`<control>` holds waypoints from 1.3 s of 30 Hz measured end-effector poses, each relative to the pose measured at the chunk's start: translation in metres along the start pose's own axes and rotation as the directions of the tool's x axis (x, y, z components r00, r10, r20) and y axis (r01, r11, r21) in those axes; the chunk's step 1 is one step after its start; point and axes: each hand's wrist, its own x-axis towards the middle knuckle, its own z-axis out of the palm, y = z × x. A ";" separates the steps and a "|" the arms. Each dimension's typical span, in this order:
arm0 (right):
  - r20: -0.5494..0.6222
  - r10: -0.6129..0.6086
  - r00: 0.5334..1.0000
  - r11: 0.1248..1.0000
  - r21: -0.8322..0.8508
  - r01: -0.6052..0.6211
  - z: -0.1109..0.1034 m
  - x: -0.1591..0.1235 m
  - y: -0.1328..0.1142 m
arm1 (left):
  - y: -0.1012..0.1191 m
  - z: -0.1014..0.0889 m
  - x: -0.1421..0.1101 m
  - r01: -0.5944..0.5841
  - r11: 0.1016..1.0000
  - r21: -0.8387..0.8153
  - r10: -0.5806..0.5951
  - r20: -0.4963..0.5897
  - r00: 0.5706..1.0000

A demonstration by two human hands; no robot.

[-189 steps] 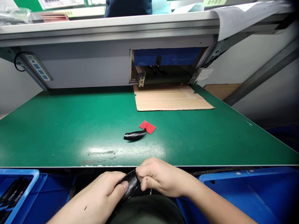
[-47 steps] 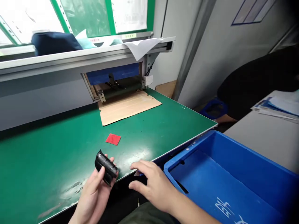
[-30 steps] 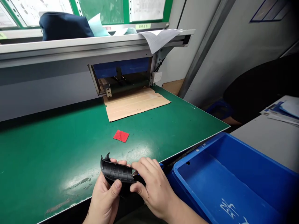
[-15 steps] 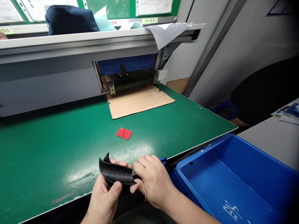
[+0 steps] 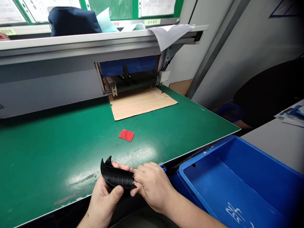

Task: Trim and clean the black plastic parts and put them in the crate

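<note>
A curved black ribbed plastic part point(image 5: 115, 176) is held over the front edge of the green table point(image 5: 59, 148). My left hand point(image 5: 104, 198) grips it from below, thumb pressed on its ribbed face. My right hand point(image 5: 152, 186) pinches the part's right end with curled fingers. A small red card point(image 5: 126, 135) lies flat on the table, a short way beyond both hands.
A flat cardboard sheet point(image 5: 142, 103) lies before an opening under the grey shelf point(image 5: 95, 42). A large blue bin point(image 5: 237, 186) stands at the right, below table level. Papers and a dark blue bag point(image 5: 71, 23) rest on the shelf. A dark shape fills the far right.
Earlier my left hand held the part alone; my right hand has come over and closed on its right end. The view has shifted slightly; the red card has not moved.
</note>
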 end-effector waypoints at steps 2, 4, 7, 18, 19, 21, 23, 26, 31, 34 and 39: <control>0.057 0.012 0.998 0.990 0.142 -0.020 -0.003 0.002 0.000 | 0.001 -0.002 0.000 -0.017 1.000 -0.002 0.017 0.008 1.000; 0.172 0.011 0.985 0.936 0.345 -0.070 -0.008 0.003 -0.001 | 0.003 -0.001 0.000 -0.025 0.999 -0.036 0.025 0.006 1.000; 0.263 0.058 0.963 0.809 0.553 -0.200 -0.012 0.003 -0.005 | 0.003 0.001 0.000 -0.010 0.991 -0.135 0.004 -0.044 0.999; -0.153 0.131 0.979 0.975 0.198 -0.100 0.006 0.002 -0.017 | 0.002 0.020 -0.001 -0.018 0.955 -0.296 -0.049 -0.216 0.975; -0.150 0.130 0.980 0.978 0.179 -0.103 0.004 0.003 -0.016 | 0.002 0.020 -0.001 -0.023 0.955 -0.297 -0.044 -0.216 0.975; -0.127 0.107 0.986 0.987 0.135 -0.089 0.001 0.004 -0.013 | 0.001 0.019 -0.002 -0.031 0.954 -0.298 -0.036 -0.215 0.976; -0.095 0.080 0.992 0.993 0.089 -0.071 0.000 0.005 -0.013 | 0.001 0.019 -0.002 -0.035 0.954 -0.299 -0.026 -0.200 0.979; -0.061 0.068 0.996 0.997 0.032 -0.066 0.002 0.005 -0.014 | 0.002 0.020 -0.002 -0.039 0.955 -0.295 -0.012 -0.169 0.986; -0.071 0.058 0.996 0.997 -0.046 -0.061 0.004 0.008 -0.014 | 0.003 0.021 -0.001 -0.051 0.951 -0.303 0.000 -0.166 0.986; -0.073 0.028 0.997 0.996 -0.080 -0.034 0.004 0.009 -0.013 | 0.003 0.017 -0.001 -0.062 0.957 -0.283 0.017 -0.160 0.987; -0.047 -0.001 0.999 0.995 -0.104 -0.004 0.005 0.010 -0.009 | 0.000 0.013 -0.001 -0.095 0.972 -0.214 0.068 -0.130 0.989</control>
